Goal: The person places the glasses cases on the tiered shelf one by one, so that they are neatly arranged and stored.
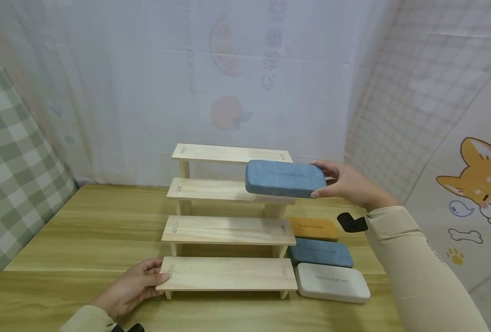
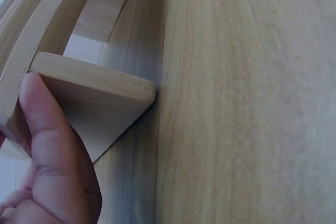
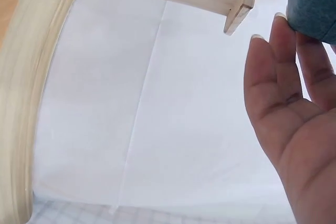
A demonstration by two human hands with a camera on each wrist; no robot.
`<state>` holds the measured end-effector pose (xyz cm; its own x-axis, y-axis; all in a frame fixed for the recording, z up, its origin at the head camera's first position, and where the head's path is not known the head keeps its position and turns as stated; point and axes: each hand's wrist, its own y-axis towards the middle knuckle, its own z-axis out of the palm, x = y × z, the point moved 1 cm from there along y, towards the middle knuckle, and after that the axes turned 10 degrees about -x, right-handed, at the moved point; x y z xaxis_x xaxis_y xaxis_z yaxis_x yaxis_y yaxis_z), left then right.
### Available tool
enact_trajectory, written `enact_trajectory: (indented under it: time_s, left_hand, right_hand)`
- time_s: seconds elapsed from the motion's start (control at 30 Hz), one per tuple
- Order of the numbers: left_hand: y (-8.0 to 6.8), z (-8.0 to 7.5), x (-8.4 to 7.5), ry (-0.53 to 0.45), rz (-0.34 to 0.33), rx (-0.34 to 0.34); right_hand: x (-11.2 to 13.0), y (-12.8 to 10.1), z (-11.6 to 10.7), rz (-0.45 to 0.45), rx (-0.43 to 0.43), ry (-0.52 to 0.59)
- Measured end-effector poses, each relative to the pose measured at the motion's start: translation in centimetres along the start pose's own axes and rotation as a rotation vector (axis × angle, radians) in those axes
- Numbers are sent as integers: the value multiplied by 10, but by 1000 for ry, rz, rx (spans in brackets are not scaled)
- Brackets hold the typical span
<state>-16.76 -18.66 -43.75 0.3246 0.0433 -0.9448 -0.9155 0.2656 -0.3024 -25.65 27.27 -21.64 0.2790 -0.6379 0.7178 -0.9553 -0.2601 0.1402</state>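
Observation:
My right hand [image 1: 345, 182] grips the right end of a blue glasses case [image 1: 284, 177], thumb at the near edge and fingers at the far edge. The case is held level in front of the upper steps of a wooden tiered display stand [image 1: 228, 230], overlapping them in the head view. In the right wrist view, part of the blue case [image 3: 312, 6] shows at the fingertips. With thumb on top, my left hand [image 1: 135, 286] pinches the left end of the stand's lowest step. The left wrist view has the thumb beside a leg [image 2: 94, 74] of the stand.
Right of the stand, an orange case [image 1: 313, 229], another blue case [image 1: 322, 252] and a white case [image 1: 332, 282] lie in a row on the wood-grain table [image 1: 83, 230]. A white curtain [image 1: 145, 92] hangs behind; checked cloth [image 1: 8, 157] stands at the left.

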Motion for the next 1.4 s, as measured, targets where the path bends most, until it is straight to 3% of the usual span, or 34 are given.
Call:
enact_trajectory:
  time_s: [0.4, 0.87, 1.4]
  left_hand:
    - [-1, -1, 1, 6, 13, 4]
    - [0, 0, 2, 4, 14, 1]
    - [1, 6, 4, -17, 25, -4]
  right_hand:
    - [24, 36, 4, -5, -24, -78]
    - [37, 72, 10, 14, -29, -10]
    - [38, 95, 20, 13, -6, 32]
